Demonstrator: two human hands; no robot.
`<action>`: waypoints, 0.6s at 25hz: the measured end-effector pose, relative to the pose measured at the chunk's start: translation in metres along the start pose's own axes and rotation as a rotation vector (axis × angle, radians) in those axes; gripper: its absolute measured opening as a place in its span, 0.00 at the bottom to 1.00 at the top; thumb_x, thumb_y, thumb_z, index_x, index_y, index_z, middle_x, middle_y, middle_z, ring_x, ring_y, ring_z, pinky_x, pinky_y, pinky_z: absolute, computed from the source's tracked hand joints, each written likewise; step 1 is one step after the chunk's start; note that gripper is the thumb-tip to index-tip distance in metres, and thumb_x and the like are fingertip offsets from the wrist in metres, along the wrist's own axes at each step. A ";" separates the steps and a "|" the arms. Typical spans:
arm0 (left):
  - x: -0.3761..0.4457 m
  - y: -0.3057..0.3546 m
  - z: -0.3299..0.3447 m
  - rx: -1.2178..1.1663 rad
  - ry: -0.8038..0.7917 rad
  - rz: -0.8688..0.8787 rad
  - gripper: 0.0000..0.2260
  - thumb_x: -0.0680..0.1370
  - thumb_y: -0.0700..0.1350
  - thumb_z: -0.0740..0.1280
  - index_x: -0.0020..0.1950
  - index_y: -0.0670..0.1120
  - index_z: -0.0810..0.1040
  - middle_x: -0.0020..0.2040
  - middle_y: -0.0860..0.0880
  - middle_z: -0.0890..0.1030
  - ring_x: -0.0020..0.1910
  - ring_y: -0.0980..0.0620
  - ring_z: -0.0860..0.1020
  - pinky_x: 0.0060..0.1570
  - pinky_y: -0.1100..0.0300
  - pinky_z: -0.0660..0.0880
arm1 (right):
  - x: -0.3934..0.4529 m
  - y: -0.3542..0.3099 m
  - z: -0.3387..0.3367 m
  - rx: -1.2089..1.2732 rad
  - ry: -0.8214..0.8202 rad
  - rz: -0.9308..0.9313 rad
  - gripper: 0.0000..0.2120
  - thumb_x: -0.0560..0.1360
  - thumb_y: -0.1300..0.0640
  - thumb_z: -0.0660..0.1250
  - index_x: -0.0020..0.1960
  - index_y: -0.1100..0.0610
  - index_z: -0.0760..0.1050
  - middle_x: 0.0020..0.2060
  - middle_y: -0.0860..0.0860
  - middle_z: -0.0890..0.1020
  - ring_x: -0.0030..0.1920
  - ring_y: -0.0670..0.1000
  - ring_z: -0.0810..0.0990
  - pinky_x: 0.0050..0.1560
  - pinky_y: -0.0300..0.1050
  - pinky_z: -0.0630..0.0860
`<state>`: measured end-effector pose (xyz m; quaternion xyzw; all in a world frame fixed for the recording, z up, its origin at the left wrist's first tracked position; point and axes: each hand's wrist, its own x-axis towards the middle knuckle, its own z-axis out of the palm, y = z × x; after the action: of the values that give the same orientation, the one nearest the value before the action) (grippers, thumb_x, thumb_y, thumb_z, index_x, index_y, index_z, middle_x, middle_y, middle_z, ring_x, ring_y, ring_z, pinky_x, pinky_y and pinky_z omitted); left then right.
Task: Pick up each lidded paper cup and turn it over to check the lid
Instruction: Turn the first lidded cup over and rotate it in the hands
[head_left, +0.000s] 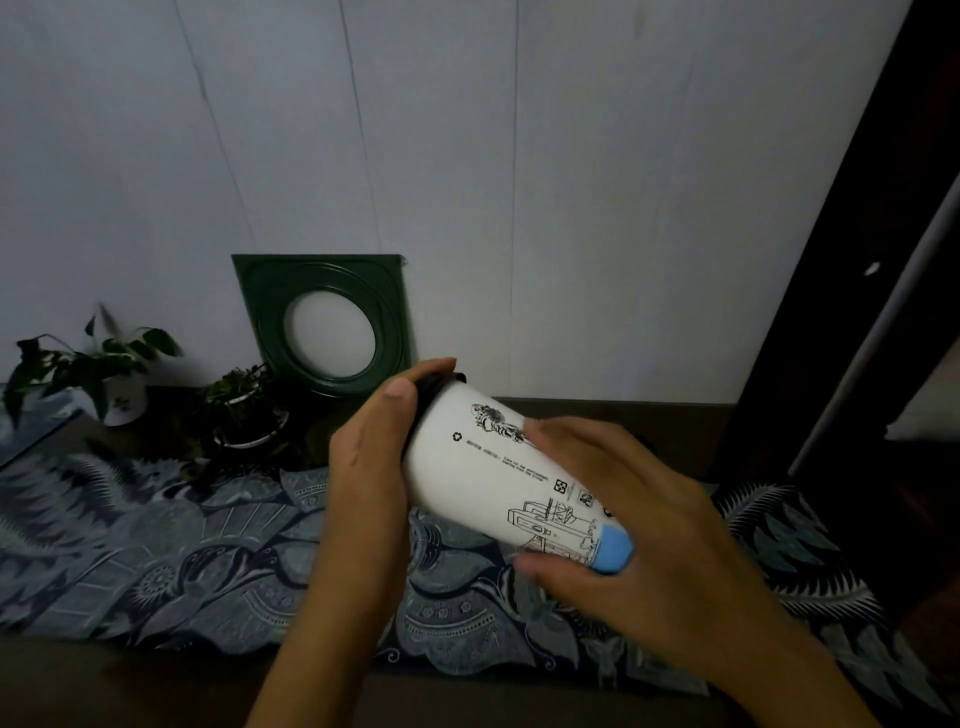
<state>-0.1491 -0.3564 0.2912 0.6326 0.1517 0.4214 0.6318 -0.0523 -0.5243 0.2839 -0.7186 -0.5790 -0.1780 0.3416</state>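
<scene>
Dim room, patterned cloth (156, 561) on table. Left hand (369, 467) fingers clamp the black lid (434, 383); right hand (639, 530) fingers clasp the tilted paper cup (483, 478) base.

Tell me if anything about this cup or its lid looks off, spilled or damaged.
Nothing stands out. The paper cup is tipped on its side in midair, left hand at the dark lid, right hand around the blue base. The lid looks seated, and no spill shows on the patterned cloth below.

Dim room: pale panelled wall (467, 156), green framed round mirror (324, 325) leaning on it, patterned cloth (156, 545) over the table
</scene>
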 end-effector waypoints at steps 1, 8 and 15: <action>0.000 0.000 0.000 0.012 -0.018 0.001 0.17 0.77 0.56 0.59 0.55 0.54 0.86 0.52 0.48 0.88 0.52 0.49 0.85 0.50 0.49 0.79 | -0.001 -0.001 0.001 0.038 0.011 0.015 0.37 0.66 0.39 0.71 0.72 0.45 0.63 0.61 0.44 0.76 0.53 0.41 0.78 0.41 0.35 0.81; -0.005 0.003 0.000 0.058 -0.106 0.146 0.20 0.74 0.59 0.61 0.60 0.54 0.83 0.57 0.51 0.86 0.55 0.49 0.84 0.52 0.51 0.80 | -0.002 -0.010 -0.006 1.293 -0.190 0.665 0.24 0.63 0.43 0.76 0.58 0.42 0.79 0.47 0.55 0.86 0.34 0.53 0.84 0.28 0.41 0.79; -0.005 0.001 0.002 0.065 -0.057 0.064 0.17 0.71 0.61 0.61 0.54 0.62 0.85 0.54 0.57 0.87 0.54 0.56 0.84 0.54 0.48 0.79 | -0.008 -0.003 0.000 -0.017 -0.066 0.071 0.39 0.67 0.33 0.66 0.74 0.40 0.57 0.63 0.40 0.70 0.54 0.38 0.74 0.42 0.31 0.79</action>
<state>-0.1512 -0.3615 0.2905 0.6689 0.1271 0.4180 0.6014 -0.0575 -0.5294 0.2800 -0.7471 -0.5624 -0.1468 0.3224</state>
